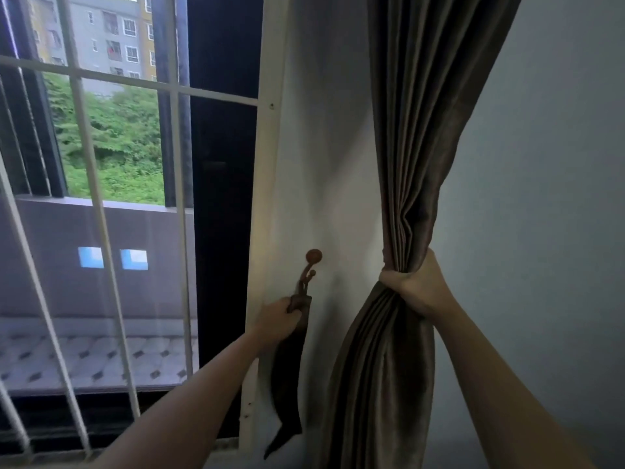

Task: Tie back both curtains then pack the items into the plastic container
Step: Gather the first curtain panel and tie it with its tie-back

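Observation:
A brown curtain (416, 130) hangs to the right of the window and is bunched into a narrow bundle at mid-height. My right hand (414, 287) grips that bundle tightly. A dark brown fabric tieback (287, 377) hangs from a brown metal hook (309, 269) fixed to the white wall strip beside the window frame. My left hand (277, 321) holds the tieback just below the hook. The tieback's loose end dangles down toward the floor. Only one curtain is in view, and no plastic container shows.
White metal window bars (84, 106) cover the opening on the left, with a balcony, greenery and an apartment block beyond. A dark window frame (223, 198) stands between the bars and the white wall strip. A plain grey wall (548, 164) fills the right side.

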Available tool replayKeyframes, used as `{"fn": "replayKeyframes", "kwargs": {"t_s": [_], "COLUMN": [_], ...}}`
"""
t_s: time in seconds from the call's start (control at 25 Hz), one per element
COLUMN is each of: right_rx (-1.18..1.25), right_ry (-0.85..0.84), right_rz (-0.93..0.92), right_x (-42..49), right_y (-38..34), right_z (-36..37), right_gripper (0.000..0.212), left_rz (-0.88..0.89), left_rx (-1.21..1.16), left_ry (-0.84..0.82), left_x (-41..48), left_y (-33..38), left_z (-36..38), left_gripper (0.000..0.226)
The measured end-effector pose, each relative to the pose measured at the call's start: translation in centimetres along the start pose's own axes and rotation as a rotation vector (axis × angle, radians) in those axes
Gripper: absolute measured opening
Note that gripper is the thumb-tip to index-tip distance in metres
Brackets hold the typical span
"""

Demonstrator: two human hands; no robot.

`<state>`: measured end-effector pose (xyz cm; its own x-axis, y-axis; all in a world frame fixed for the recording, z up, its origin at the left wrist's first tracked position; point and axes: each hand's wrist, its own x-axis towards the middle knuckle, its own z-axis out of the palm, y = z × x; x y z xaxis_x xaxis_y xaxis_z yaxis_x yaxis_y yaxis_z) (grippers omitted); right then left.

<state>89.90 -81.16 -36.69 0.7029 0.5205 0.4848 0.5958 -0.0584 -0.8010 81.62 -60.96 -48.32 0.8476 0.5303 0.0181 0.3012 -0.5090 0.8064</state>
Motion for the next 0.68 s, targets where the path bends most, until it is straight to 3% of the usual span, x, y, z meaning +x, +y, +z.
{"fn": "replayKeyframes", "kwargs": {"t_s": [0.08, 0.28, 0.48, 0.68], "right_rx": [0.021, 0.097, 0.162, 0.236], "right_ry": [-0.019, -0.092, -0.126, -0.130], "right_rz": [0.002, 0.012, 0.003, -0.009], "right_x": [0.3, 0.8, 0.8, 1.0], "right_y": [0.0, -0.4, -1.0, -2.1], "right_z": [0.4, 3.5, 8.3, 13.5], "right_gripper": [0.041, 0.038, 0.018, 0.037], "left_rz": [0.021, 0.233, 0.272, 0.287], "left_rx": [-0.055, 0.304, 0.422, 0.321], "left_ry": [-0.017, -0.026, -0.076, -0.036], "left_x": [-1.2, -3.4, -4.9, -5.7], "left_y": [-0.2, 1.1, 4.3, 5.8], "left_z": [-2.2, -12.6, -17.2, -18.7], "left_gripper": [0.019, 0.025, 0.036, 0.027]}}
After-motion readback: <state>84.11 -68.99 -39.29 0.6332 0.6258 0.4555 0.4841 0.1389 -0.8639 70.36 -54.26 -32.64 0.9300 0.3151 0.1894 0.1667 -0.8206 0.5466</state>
